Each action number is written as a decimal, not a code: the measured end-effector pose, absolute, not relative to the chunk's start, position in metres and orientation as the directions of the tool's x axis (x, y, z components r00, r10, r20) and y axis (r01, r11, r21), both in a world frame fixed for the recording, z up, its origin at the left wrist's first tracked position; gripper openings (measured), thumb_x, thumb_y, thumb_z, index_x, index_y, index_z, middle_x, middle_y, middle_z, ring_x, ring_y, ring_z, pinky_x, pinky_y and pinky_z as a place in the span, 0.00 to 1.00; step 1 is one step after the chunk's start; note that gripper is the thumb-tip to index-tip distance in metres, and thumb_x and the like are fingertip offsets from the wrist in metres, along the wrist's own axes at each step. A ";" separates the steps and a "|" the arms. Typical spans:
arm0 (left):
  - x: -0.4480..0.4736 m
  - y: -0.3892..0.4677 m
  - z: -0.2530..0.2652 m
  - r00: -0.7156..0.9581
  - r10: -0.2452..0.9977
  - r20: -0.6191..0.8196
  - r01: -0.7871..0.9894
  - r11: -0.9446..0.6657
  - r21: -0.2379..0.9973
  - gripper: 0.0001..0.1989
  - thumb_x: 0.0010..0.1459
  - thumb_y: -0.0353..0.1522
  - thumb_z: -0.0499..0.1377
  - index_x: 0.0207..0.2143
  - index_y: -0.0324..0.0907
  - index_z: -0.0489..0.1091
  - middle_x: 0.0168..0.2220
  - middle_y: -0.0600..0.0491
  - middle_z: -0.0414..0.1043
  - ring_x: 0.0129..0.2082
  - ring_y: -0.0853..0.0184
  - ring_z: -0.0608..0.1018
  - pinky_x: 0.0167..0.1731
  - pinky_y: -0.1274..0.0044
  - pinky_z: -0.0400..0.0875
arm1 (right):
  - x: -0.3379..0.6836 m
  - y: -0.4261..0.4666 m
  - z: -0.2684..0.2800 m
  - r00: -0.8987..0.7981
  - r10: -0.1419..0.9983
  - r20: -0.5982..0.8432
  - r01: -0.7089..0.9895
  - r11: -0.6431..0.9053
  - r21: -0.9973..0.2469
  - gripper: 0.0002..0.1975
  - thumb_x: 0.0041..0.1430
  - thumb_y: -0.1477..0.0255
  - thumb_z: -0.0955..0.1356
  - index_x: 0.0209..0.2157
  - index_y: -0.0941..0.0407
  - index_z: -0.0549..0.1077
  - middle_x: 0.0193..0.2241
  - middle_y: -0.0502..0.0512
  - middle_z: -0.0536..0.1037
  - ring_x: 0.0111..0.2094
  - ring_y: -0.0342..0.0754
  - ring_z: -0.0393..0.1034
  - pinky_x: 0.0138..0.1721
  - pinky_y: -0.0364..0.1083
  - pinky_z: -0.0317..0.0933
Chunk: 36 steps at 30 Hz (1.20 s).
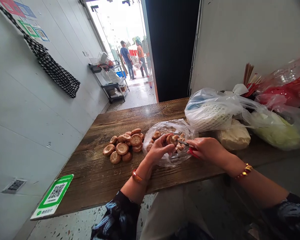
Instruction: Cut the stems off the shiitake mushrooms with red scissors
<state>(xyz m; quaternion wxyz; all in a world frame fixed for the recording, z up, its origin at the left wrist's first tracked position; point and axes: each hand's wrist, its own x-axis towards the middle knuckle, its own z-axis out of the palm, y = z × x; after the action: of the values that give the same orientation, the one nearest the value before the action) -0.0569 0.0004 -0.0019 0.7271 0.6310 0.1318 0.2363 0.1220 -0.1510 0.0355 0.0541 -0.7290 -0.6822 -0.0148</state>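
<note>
My left hand is closed around a brown mushroom, its stem pointing toward my right side. Red-handled scissors are gripped in my right hand, with the blades at the mushroom's stem. Both hands are over an opened clear plastic bag on the wooden table. Inside it lie more mushrooms and pale stem pieces. To the left of the bag sits a pile of mushroom caps, several showing their undersides with the stems off.
Behind my right hand are a plastic bag with a net-wrapped item, a pale bagged block and a bagged green vegetable. A QR-code card sits at the table's left corner. Beyond stand a cart and two people near the doorway.
</note>
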 end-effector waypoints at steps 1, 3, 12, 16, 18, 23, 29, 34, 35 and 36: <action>-0.057 0.001 -0.002 0.845 0.524 0.109 -0.190 0.102 0.977 0.32 0.48 0.37 0.72 0.54 0.40 0.67 0.35 0.52 0.75 0.26 0.70 0.75 0.22 0.81 0.67 | 0.122 -0.151 0.034 0.084 0.991 0.103 0.991 -0.072 -0.109 0.17 0.63 0.62 0.65 0.50 0.53 0.77 0.37 0.57 0.82 0.36 0.51 0.76 0.31 0.44 0.58; -0.056 0.001 -0.004 0.823 0.558 0.112 -0.207 0.110 0.972 0.31 0.47 0.37 0.72 0.52 0.40 0.68 0.36 0.52 0.74 0.25 0.72 0.74 0.22 0.81 0.68 | 0.123 -0.152 0.033 0.101 0.988 0.115 0.969 -0.072 -0.237 0.18 0.62 0.60 0.67 0.49 0.52 0.77 0.34 0.55 0.81 0.34 0.49 0.74 0.31 0.44 0.59; -0.055 0.003 -0.007 0.793 0.603 0.090 -0.215 0.139 0.967 0.33 0.44 0.36 0.73 0.52 0.40 0.67 0.35 0.53 0.74 0.26 0.71 0.76 0.23 0.81 0.69 | 0.125 -0.148 0.030 0.104 0.989 0.104 0.732 -0.005 -0.681 0.26 0.59 0.50 0.65 0.43 0.58 0.80 0.26 0.49 0.77 0.27 0.46 0.67 0.30 0.43 0.58; -0.056 0.002 -0.006 0.803 0.589 0.091 -0.205 0.130 0.970 0.32 0.46 0.36 0.72 0.53 0.40 0.67 0.36 0.52 0.74 0.28 0.70 0.76 0.24 0.81 0.69 | 0.123 -0.146 0.030 0.165 0.978 0.127 0.757 -0.043 -0.652 0.25 0.60 0.50 0.64 0.38 0.58 0.79 0.25 0.49 0.77 0.27 0.45 0.67 0.30 0.42 0.57; -0.056 0.002 -0.005 0.806 0.585 0.086 -0.196 0.127 0.972 0.32 0.46 0.36 0.72 0.53 0.41 0.67 0.38 0.51 0.74 0.28 0.70 0.76 0.24 0.81 0.68 | 0.124 -0.146 0.027 0.206 0.970 0.132 0.794 -0.087 -0.601 0.24 0.61 0.51 0.64 0.38 0.56 0.79 0.26 0.50 0.78 0.27 0.46 0.69 0.30 0.42 0.57; -0.057 0.000 -0.004 0.757 0.639 0.134 -0.177 0.003 0.984 0.27 0.50 0.36 0.68 0.53 0.43 0.68 0.41 0.51 0.73 0.30 0.69 0.75 0.26 0.80 0.69 | 0.131 -0.145 -0.008 0.289 0.940 0.183 0.894 -0.196 -0.403 0.21 0.64 0.55 0.63 0.46 0.53 0.78 0.34 0.55 0.83 0.32 0.50 0.76 0.31 0.43 0.61; -0.056 0.000 -0.005 0.668 0.699 0.256 -0.097 -0.259 0.961 0.22 0.51 0.30 0.62 0.51 0.43 0.70 0.42 0.50 0.73 0.32 0.67 0.74 0.29 0.77 0.71 | 0.129 -0.146 -0.055 0.247 0.879 0.407 0.962 -0.174 -0.209 0.22 0.66 0.62 0.62 0.53 0.59 0.74 0.43 0.62 0.81 0.40 0.54 0.76 0.38 0.48 0.66; -0.063 0.001 0.003 0.495 0.810 0.314 -0.106 -0.303 0.947 0.17 0.53 0.30 0.59 0.47 0.43 0.68 0.40 0.50 0.73 0.28 0.68 0.74 0.22 0.78 0.68 | 0.127 -0.147 -0.057 0.233 0.869 0.436 0.967 -0.159 -0.201 0.23 0.67 0.61 0.61 0.54 0.61 0.73 0.44 0.63 0.80 0.40 0.55 0.76 0.40 0.50 0.66; -0.067 0.003 0.008 0.436 0.829 0.351 -0.097 -0.345 0.934 0.15 0.53 0.30 0.60 0.46 0.43 0.69 0.40 0.50 0.73 0.31 0.67 0.74 0.25 0.78 0.69 | 0.126 -0.147 -0.056 0.232 0.873 0.430 0.966 -0.157 -0.204 0.22 0.67 0.62 0.61 0.54 0.61 0.73 0.44 0.63 0.80 0.41 0.54 0.76 0.40 0.49 0.65; -0.074 0.005 0.015 0.382 0.840 0.386 -0.076 -0.388 0.918 0.14 0.54 0.30 0.59 0.45 0.44 0.70 0.41 0.51 0.74 0.33 0.67 0.75 0.27 0.78 0.70 | 0.126 -0.147 -0.055 0.235 0.875 0.424 0.965 -0.158 -0.208 0.22 0.67 0.62 0.61 0.54 0.60 0.73 0.44 0.62 0.80 0.41 0.54 0.76 0.41 0.49 0.65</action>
<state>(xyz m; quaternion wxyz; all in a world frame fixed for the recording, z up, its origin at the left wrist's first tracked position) -0.0736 0.0049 0.0147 0.4767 0.6810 0.2805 0.4799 0.1262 -0.1471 -0.0547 0.2208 -0.7541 -0.6100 -0.1026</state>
